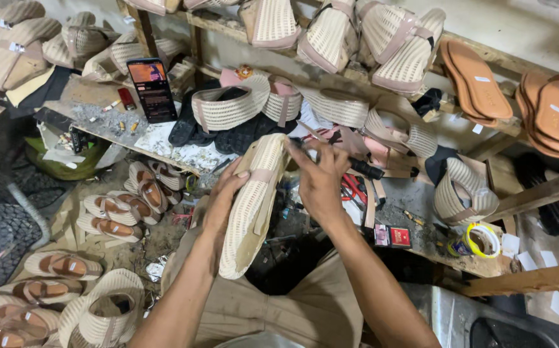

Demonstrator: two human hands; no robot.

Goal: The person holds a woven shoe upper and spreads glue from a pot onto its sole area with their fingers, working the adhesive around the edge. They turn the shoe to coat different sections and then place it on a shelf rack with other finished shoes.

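Head view, mid-frame: left hand (223,201) fingers curl around the cream shoe upper (254,203) steadying it, right hand (321,180) fingers pinching a black-handled tool (362,169).

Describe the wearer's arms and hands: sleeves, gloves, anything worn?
Both forearms are bare as far as the frame shows, with no sleeves visible. The left hand and right hand have no gloves; no rings, watch or wristbands are visible. Khaki-tan trousers show below them.

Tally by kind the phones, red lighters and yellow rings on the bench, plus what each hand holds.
Phone: 1
Red lighter: 1
Yellow ring: 1
Woven upper, in left hand: 1
Black-handled tool, in right hand: 1
Total: 5
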